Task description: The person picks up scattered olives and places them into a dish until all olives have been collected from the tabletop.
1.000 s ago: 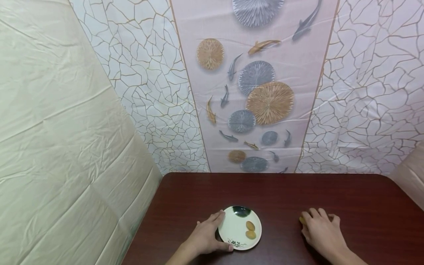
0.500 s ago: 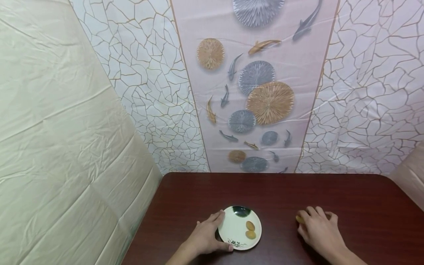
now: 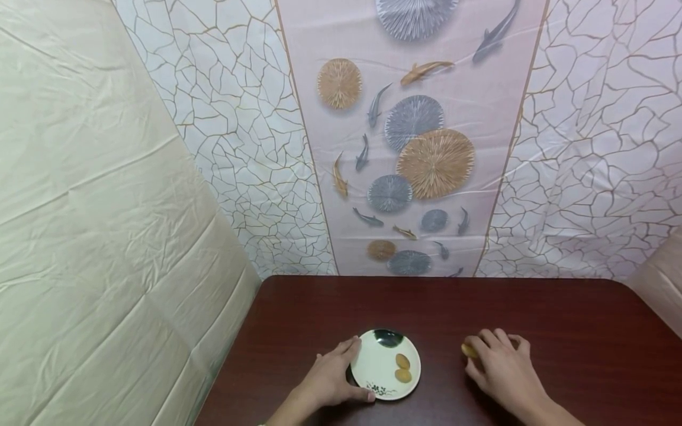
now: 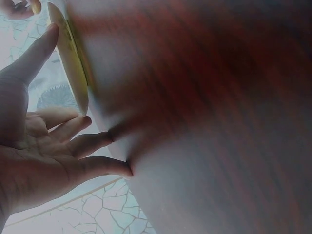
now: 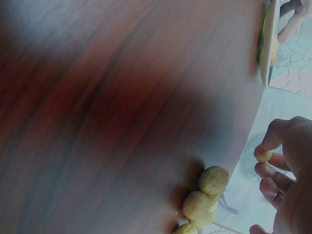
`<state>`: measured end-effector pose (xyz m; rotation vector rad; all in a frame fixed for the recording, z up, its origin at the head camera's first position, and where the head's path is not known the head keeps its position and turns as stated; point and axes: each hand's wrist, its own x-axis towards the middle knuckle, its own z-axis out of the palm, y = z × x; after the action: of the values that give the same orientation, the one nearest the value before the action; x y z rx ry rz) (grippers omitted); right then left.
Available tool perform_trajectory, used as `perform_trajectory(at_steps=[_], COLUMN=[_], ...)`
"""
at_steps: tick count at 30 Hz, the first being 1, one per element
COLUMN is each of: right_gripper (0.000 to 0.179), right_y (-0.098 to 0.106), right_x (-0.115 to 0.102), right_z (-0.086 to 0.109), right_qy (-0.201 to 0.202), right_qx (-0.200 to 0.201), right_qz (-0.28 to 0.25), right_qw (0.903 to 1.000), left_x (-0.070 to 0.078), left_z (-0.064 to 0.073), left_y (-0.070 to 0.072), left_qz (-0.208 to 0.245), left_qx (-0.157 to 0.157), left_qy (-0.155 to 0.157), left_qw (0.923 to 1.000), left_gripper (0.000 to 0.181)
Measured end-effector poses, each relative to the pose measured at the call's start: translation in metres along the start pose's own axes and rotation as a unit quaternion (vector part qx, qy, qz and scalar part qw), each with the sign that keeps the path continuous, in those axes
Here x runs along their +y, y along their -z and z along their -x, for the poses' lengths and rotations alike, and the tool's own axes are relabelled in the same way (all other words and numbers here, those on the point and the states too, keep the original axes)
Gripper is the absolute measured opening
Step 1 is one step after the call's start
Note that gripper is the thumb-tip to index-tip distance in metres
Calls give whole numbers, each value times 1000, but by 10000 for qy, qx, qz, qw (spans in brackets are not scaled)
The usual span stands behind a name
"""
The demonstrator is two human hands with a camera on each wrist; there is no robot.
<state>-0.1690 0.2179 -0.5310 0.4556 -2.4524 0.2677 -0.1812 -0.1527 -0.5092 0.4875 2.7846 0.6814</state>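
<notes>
My left hand [image 3: 331, 377] is at the left side of a small round white plate [image 3: 372, 362] with a dark green patch. Its thumb and index finger touch the rim; in the left wrist view the other fingers spread towards the table. Two small yellow-brown ovals [image 3: 402, 368], perhaps dried fruit, lie on the plate's right half. To the right of the plate, my right hand [image 3: 503, 370] pinches a similar yellow-brown oval [image 5: 262, 153] between thumb and fingertips, above the table.
Several more yellow-brown pieces [image 5: 213, 180] sit close together on the table in the right wrist view; the right hand hides them in the head view. The dark red table [image 3: 426, 307] meets a patterned cloth [image 3: 410, 225] at the back. Pale fabric [image 3: 133, 248] hangs at the left.
The right hand has moved left towards the plate, carrying the pinched oval, of which more now shows. The left hand and the plate stay in place.
</notes>
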Motion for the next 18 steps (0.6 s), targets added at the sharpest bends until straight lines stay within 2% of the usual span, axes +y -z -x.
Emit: perform_trajectory(at_steps=[9, 15, 18], right_gripper=[32, 32, 32], right_y=[-3, -4, -4], right_x=[-8, -13, -16], right_z=[-3, -8, -10], right_qy=[180, 519, 625], right_qx=[106, 266, 207], right_qz=[-62, -200, -260], right_qw=[9998, 9981, 9975], left_x=[-2, -4, -5], left_z=[-1, -3, -3], left_y=[-1, -2, -2], left_qz=[-96, -64, -52], left_qx=[8, 36, 69], left_qy=[81, 120, 102], left_qw=[9999, 9999, 9999], left_gripper=[121, 121, 121])
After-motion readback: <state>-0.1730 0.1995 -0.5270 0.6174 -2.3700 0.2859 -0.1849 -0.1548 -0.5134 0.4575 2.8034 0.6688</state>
